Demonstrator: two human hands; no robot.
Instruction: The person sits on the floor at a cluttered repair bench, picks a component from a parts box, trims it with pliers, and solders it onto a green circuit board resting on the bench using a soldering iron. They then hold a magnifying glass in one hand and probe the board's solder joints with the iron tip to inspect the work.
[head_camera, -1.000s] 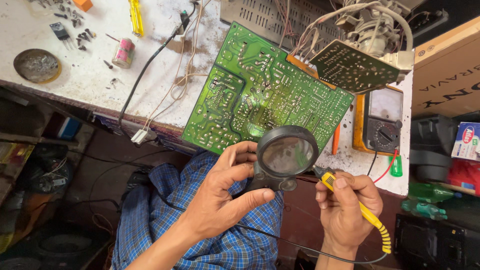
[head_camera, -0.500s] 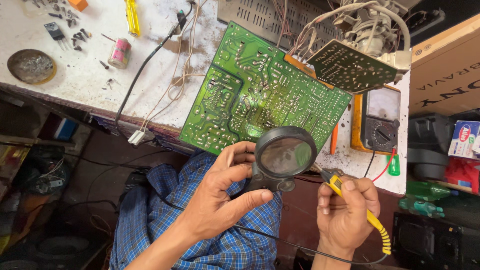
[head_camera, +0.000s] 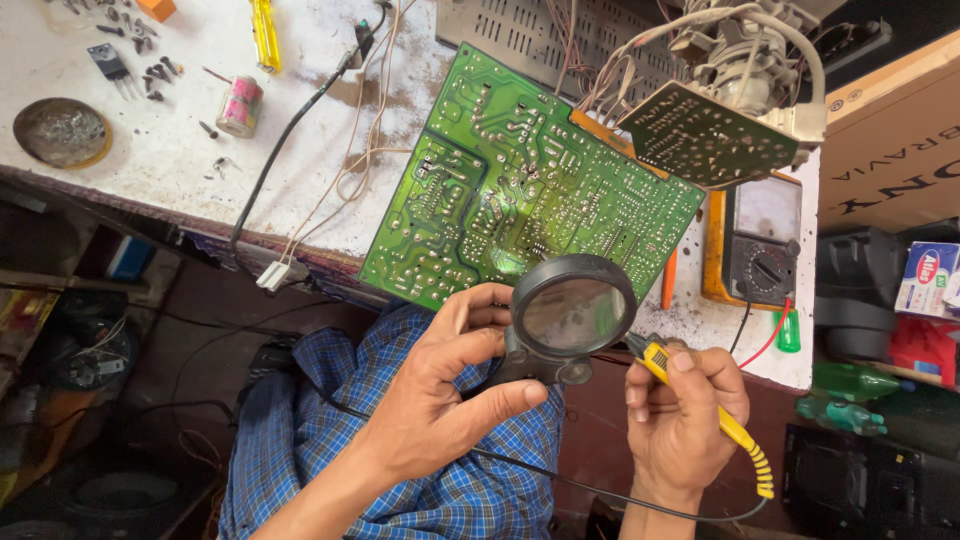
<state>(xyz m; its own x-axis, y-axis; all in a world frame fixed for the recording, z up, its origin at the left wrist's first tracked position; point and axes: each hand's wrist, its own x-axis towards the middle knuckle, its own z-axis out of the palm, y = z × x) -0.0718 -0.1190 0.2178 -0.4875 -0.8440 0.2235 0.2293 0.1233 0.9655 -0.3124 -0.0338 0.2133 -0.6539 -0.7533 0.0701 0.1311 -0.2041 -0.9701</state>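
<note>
Workbench (head_camera: 180, 170) carries a green circuit board (head_camera: 520, 190) overhanging its near edge. Left hand (head_camera: 440, 400) pinches a black magnifier (head_camera: 570, 312) over the board's lower edge. Right hand (head_camera: 685, 420), fingers curled tight, grips a yellow soldering iron (head_camera: 715, 420) just beside it.

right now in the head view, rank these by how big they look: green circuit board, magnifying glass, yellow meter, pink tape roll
1. green circuit board, plainly the largest
2. magnifying glass and yellow meter look about alike; the glass is held nearer the camera, so I won't rank them
3. pink tape roll, smallest
</note>
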